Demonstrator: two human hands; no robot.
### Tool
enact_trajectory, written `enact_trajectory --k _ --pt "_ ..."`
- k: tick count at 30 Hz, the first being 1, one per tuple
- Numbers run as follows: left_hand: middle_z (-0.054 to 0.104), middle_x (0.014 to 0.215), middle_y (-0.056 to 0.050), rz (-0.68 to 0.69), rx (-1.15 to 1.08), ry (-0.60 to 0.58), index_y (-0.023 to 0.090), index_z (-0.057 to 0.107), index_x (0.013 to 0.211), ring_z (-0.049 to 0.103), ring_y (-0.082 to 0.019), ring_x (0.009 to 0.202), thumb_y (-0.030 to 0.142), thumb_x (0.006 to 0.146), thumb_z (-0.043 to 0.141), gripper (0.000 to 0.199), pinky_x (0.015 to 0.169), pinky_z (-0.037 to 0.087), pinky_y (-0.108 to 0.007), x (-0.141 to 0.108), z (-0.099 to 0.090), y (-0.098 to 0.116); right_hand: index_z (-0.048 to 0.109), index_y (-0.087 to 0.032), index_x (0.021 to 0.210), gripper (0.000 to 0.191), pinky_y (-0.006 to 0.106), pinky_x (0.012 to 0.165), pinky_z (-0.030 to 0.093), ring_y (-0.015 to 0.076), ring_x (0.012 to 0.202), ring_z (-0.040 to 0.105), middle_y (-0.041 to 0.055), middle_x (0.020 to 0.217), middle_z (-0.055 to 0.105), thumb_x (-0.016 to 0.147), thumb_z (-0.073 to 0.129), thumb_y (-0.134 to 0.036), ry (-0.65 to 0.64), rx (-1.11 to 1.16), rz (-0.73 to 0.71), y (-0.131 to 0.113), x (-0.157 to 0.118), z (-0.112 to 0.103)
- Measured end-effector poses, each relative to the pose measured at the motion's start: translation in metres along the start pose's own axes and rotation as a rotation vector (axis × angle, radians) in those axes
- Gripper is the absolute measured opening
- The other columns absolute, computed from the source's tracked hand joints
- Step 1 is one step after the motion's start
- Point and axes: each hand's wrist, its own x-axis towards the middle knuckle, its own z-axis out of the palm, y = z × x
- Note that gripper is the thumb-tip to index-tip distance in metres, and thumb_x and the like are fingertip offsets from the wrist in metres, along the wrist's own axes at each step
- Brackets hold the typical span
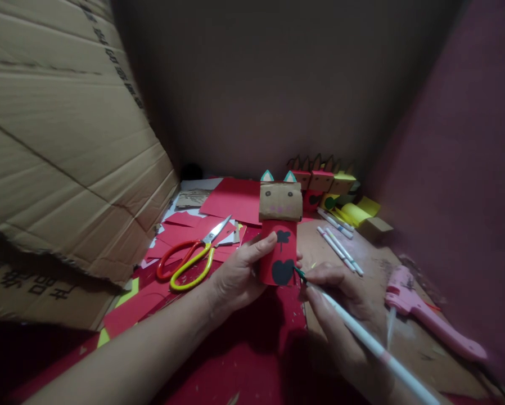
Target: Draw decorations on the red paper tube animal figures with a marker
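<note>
A paper figure (266, 260) stands upright in the middle, with a red tube body, a brown cardboard head and two pointed, blue-edged ears. Its body carries a dark flower shape above a larger dark shape. My left hand (239, 275) grips the red tube from the left, thumb on the front, other fingers mostly hidden behind. My right hand (345, 315) pinches a white marker (356, 329). The marker's dark green tip meets the right edge of the lower dark shape.
Scissors (192, 260) lie on red paper (231, 198) at the left. Several similar figures (321, 181) stand behind, near loose markers (336, 250). A pink glue gun (429, 318) rests on cardboard at the right. A large cardboard sheet (58, 140) rises at the left.
</note>
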Motion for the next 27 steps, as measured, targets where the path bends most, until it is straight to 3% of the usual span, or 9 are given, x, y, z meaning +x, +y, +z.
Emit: enact_trajectory --k 20,27 --pt "0.077 0.069 -0.01 -0.009 0.01 0.019 0.011 0.076 0.084 0.071 -0.018 0.062 0.033 0.081 0.079 0.023 0.067 0.058 -0.029 -0.0016 -0.0008 0.0001 0.064 -0.03 0.105 0.02 0.016 0.071 0.055 0.0096 0.076 0.067 -0.003 0.087 0.067 0.097 0.057 -0.013 0.001 0.028 -0.002 -0.0023 0.0026 0.0012" --pt "0.078 0.075 -0.012 -0.004 0.03 -0.017 0.01 0.077 0.087 0.071 -0.019 0.066 0.04 0.072 0.086 0.035 0.073 0.057 -0.031 0.0003 -0.0058 0.0004 0.069 -0.029 0.105 0.021 0.02 0.079 0.058 0.0105 0.08 0.069 -0.0025 0.087 0.07 0.094 0.063 -0.012 0.131 0.096 -0.023 -0.0046 0.0063 0.0023"
